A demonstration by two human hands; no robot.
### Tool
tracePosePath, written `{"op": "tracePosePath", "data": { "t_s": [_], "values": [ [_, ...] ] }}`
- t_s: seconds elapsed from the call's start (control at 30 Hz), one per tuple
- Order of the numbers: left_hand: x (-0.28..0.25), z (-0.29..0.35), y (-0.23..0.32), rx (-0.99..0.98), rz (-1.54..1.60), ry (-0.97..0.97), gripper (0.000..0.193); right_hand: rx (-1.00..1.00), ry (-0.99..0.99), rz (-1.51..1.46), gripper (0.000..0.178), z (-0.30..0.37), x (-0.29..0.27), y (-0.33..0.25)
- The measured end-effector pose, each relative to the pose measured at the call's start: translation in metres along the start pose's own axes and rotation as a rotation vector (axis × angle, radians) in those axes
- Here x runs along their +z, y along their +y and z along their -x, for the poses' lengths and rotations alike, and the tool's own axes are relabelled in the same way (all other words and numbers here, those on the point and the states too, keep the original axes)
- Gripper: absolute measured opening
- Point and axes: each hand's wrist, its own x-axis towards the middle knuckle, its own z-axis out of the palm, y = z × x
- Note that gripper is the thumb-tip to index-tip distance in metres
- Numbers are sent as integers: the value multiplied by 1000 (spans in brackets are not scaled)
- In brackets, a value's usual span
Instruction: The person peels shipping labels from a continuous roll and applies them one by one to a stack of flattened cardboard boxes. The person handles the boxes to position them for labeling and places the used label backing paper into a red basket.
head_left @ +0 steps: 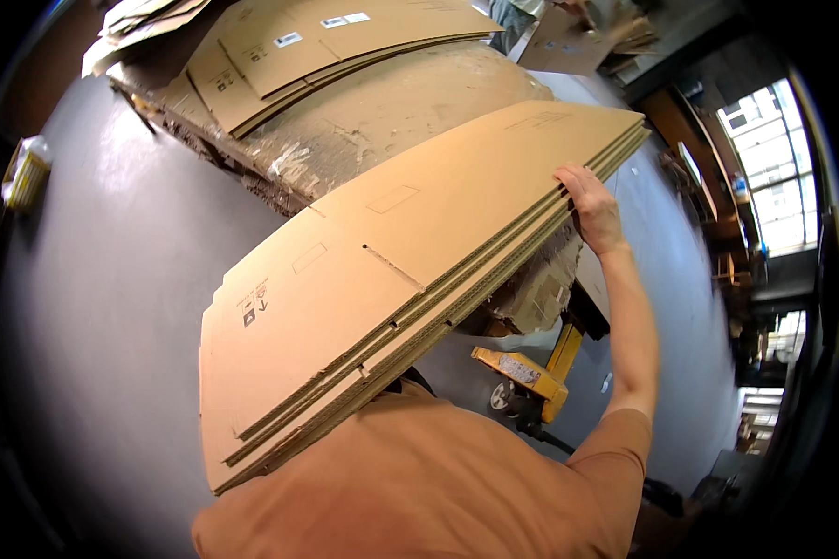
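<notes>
A stack of flat, folded cardboard boxes (457, 205) lies slantwise in front of my body, its near edge against my orange shirt. My right hand (591, 207) is closed on the stack's right edge near the far end, with the fingers on the top sheets and the rest of the grip hidden below. Several layers show along the near edge, not quite flush. Slots, printed marks and outlined rectangles are on the top sheet. My left hand does not show; the stack and my body cover that side.
Beyond the stack stands a worn, low table or platform (382, 116) bearing more flat cardboard (317, 47). A yellow pallet truck (531, 373) is below right. A yellow basket (28, 177) stands on the grey floor at far left. Shelving and windows (769, 168) line the right.
</notes>
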Motion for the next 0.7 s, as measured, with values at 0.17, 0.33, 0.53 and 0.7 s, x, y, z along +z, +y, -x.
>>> {"op": "tracePosePath", "data": {
  "t_s": [0.17,0.33,0.53,0.7],
  "values": [
    [-45,6,24,7,-3,41,34,161,-14,29,25,42,16,-9],
    [-63,-14,36,19,-78,24,37,141,54,66,25,47,44,-1],
    [26,-64,-7,99,-262,4,47,340,-93,152,27,57,104,99],
    [134,-69,-55,133,-1172,-127,53,429,-436,173,35,60,141,94]
  ]
}}
